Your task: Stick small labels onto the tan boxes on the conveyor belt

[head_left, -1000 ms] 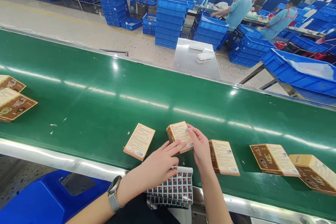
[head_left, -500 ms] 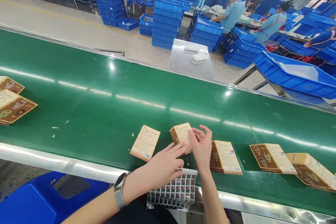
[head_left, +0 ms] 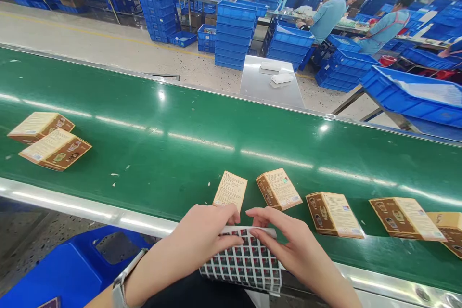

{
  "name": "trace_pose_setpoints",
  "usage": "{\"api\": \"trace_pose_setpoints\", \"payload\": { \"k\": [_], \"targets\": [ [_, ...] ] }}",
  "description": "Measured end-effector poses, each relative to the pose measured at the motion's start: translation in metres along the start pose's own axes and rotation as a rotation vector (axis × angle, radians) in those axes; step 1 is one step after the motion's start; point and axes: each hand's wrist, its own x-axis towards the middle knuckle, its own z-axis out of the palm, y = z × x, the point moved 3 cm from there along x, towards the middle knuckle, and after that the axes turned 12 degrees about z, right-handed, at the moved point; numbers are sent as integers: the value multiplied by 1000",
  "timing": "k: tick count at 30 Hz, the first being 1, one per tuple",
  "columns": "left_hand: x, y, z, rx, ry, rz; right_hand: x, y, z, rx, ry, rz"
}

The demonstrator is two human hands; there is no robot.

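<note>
Boxes (head_left: pixel 59 147) lie on the belt (head_left: pixel 162 173) well left of the sticker sheet (head_left: pixel 249 262). Left hand (head_left: pixel 205 231) has its grip clamped on the sheet's top edge — right hand (head_left: pixel 294 240) touches its upper right, grip closure I cannot tell — and other boxes (head_left: pixel 337 214) lie to its right.

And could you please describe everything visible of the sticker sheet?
The sticker sheet looks thin and flexible, with rows of small dark-and-red rectangles in a white grid. It curves at the near edge of the conveyor belt. The left hand holds its upper part; the right hand appears to touch it there.
</note>
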Motion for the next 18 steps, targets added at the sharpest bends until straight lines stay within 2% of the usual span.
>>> {"api": "trace_pose_setpoints", "payload": {
  "k": [3, 6, 10, 13, 16, 18],
  "targets": [
    [-3, -3, -1, 105, -4, -55, 0, 2, 9, -118, 133, -125],
    [-4, -3, 1, 157, -27, -37, -1, -2, 17, -262, 231, -258],
    [-3, -5, 4, 193, -48, -12, -4, -9, 26, -350, 357, -355],
    [-1, -9, 5, 156, -60, -27, -9, -5, 31, -363, 404, -400],
    [0, -12, 4, 94, -76, -49, -14, 14, 33, -185, 414, -332],
    [-1, -14, 2, 98, -92, -77, -16, 38, 32, 25, 455, -166]
  ]
}}
